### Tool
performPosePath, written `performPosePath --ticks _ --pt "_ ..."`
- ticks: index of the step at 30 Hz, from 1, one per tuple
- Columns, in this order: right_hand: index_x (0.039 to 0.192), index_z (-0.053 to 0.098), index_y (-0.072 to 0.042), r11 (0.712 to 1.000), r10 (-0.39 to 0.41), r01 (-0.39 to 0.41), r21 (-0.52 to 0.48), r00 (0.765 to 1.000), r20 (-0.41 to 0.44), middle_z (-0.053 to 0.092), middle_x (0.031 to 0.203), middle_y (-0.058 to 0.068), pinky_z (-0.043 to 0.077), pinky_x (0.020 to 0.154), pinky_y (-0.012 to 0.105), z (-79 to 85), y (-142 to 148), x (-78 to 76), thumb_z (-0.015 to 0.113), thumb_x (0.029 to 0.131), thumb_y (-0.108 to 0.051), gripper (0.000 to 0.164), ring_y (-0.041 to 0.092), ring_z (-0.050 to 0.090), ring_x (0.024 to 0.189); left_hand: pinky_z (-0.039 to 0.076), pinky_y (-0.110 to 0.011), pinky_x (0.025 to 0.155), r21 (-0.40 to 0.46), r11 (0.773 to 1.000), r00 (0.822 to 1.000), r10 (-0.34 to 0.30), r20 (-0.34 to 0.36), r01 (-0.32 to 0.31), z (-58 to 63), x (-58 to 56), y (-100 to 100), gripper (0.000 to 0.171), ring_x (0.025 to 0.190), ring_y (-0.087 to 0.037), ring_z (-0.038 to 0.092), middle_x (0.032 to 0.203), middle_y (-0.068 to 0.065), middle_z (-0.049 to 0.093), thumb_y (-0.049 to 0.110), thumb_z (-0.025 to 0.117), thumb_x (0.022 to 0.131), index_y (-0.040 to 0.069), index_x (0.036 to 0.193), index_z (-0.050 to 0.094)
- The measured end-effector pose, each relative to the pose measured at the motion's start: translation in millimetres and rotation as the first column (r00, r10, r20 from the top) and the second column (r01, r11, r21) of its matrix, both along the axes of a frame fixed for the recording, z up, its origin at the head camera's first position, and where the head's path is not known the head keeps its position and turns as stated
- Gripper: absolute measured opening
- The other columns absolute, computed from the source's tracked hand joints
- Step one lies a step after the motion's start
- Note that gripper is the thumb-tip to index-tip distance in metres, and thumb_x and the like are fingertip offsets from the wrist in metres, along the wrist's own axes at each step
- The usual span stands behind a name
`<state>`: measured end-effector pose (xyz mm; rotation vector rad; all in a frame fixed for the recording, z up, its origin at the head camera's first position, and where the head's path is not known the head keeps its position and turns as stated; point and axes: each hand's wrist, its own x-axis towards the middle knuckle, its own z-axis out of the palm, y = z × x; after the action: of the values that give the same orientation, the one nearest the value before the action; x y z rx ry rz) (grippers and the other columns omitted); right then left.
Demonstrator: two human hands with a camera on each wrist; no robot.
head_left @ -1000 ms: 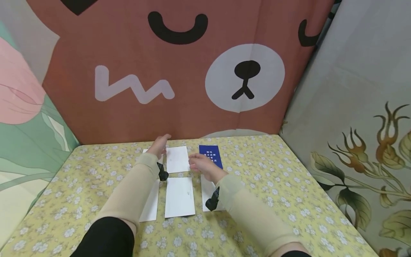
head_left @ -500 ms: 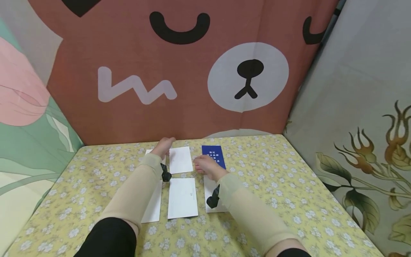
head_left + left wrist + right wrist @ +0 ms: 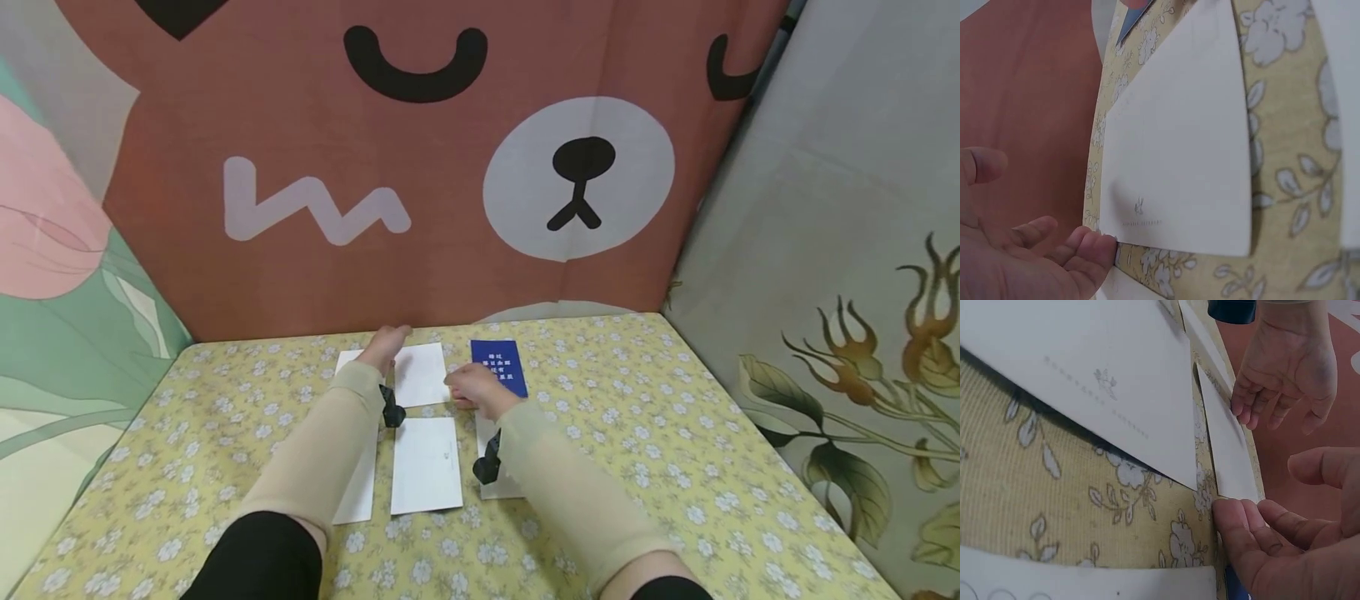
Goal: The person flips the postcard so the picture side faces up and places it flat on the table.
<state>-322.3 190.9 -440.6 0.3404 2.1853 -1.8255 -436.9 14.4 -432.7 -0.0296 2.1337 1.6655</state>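
Note:
In the head view, a white card (image 3: pixel 420 375) lies flat in the back row, between my two hands. My left hand (image 3: pixel 385 346) is at its left edge; in the left wrist view, that hand's (image 3: pixel 1035 262) fingertips meet a corner of the card (image 3: pixel 1179 137), thumb held apart. At the opposite edge is my right hand (image 3: pixel 480 388). In the right wrist view its loosely bent fingers (image 3: pixel 1238 525) touch the end of the same card (image 3: pixel 1232 450), the thumb raised away. Neither hand grips anything.
A second white card (image 3: pixel 426 467) lies in front. Partly covered white cards are at left (image 3: pixel 358 492) and right (image 3: pixel 498 483), with another (image 3: pixel 347 358) behind the left hand. A blue card (image 3: pixel 501 367) with white writing lies back right on the flowered tablecloth (image 3: pixel 637 467).
My left hand has lowered slightly and come a little right. My right hand has shifted slightly left, uncovering more of the blue card's writing. The cards stay in place.

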Motion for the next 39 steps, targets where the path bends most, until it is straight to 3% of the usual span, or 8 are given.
performPosePath --ticks 11,22,24,27,30,32,35,39 --pt "0.12 0.068 0.006 0.97 -0.014 0.021 0.243 0.999 -0.029 0.068 0.104 0.014 0.056 0.091 0.041 1.9 1 -4.7 0.062 0.101 -0.015 0.029 0.027 0.069 0.096 0.011 -0.064 0.121 0.065 0.998 0.999 0.022 0.039 -0.024 5.8 -1.3 9 0.073 0.156 -0.039 0.001 0.172 -0.014 0.002 0.032 0.041 0.109 0.007 0.166 0.003" --pt "0.146 0.045 0.011 0.997 -0.073 0.072 0.008 0.997 0.025 0.06 0.132 0.023 0.054 0.098 0.038 5.8 -1 -7.7 0.061 0.102 -0.013 0.053 0.035 0.06 0.122 0.009 -0.063 0.121 0.109 0.993 0.998 0.035 0.058 -0.041 10.4 0.1 8 0.073 0.156 -0.04 -0.001 0.172 -0.015 0.0 0.03 0.041 0.109 0.005 0.166 0.003" --pt "0.145 0.046 0.011 0.996 -0.084 0.084 -0.002 0.996 0.035 0.06 0.13 0.022 0.054 0.097 0.037 5.2 -1 -9.0 0.061 0.102 -0.012 0.051 0.033 0.061 0.119 0.016 -0.057 0.123 0.111 0.992 0.996 0.051 0.074 -0.059 10.8 -0.4 8 0.073 0.154 -0.041 0.01 0.171 -0.015 0.004 0.03 0.042 0.108 0.006 0.166 0.004" --pt "0.142 0.049 0.011 0.995 -0.099 0.1 -0.022 0.994 0.049 0.061 0.127 0.021 0.055 0.095 0.036 4.9 -2 -11.1 0.062 0.101 -0.012 0.049 0.03 0.063 0.114 0.039 -0.04 0.103 0.108 0.989 0.992 0.088 0.09 -0.097 9.6 -2.8 10 0.072 0.107 -0.028 0.05 0.162 -0.015 0.02 0.029 0.044 0.107 0.01 0.166 0.008" --pt "0.142 0.049 0.011 0.994 -0.104 0.107 -0.039 0.993 0.059 0.061 0.125 0.021 0.056 0.093 0.035 4.1 -2 -12.3 0.063 0.1 -0.01 0.049 0.029 0.063 0.11 0.037 -0.035 0.086 0.109 0.985 0.986 0.117 0.119 -0.13 7.9 -3.9 9 0.071 0.09 -0.022 0.04 0.156 -0.011 0.026 0.029 0.046 0.106 0.013 0.166 0.011" --pt "0.143 0.048 0.011 0.994 -0.101 0.104 -0.045 0.993 0.063 0.061 0.124 0.02 0.056 0.092 0.035 3.1 -3 -12.3 0.063 0.1 -0.01 0.051 0.028 0.063 0.109 0.041 -0.037 0.096 0.117 0.985 0.985 0.112 0.132 -0.128 6.3 -3.7 6 0.071 0.113 -0.028 0.049 0.162 -0.01 0.022 0.03 0.046 0.107 0.014 0.166 0.009" --pt "0.146 0.045 0.012 0.995 -0.081 0.084 -0.053 0.995 0.06 0.06 0.125 0.021 0.056 0.093 0.036 2.1 -3 -11.1 0.062 0.1 -0.009 0.053 0.029 0.063 0.11 0.036 -0.043 0.109 0.135 0.984 0.986 0.099 0.134 -0.117 3.7 -3.3 2 0.07 0.142 -0.036 0.032 0.17 -0.009 0.012 0.029 0.045 0.108 0.014 0.167 0.009" --pt "0.147 0.043 0.013 0.997 -0.054 0.057 -0.06 0.997 0.048 0.059 0.13 0.022 0.055 0.095 0.037 0.9 -3 -10.7 0.061 0.101 -0.009 0.054 0.031 0.062 0.116 0.04 -0.034 0.086 0.134 0.984 0.99 0.101 0.096 -0.114 1.2 -4.1 -2 0.061 0.097 -0.023 0.046 0.128 -0.009 0.045 0.027 0.045 0.108 0.009 0.162 0.022"
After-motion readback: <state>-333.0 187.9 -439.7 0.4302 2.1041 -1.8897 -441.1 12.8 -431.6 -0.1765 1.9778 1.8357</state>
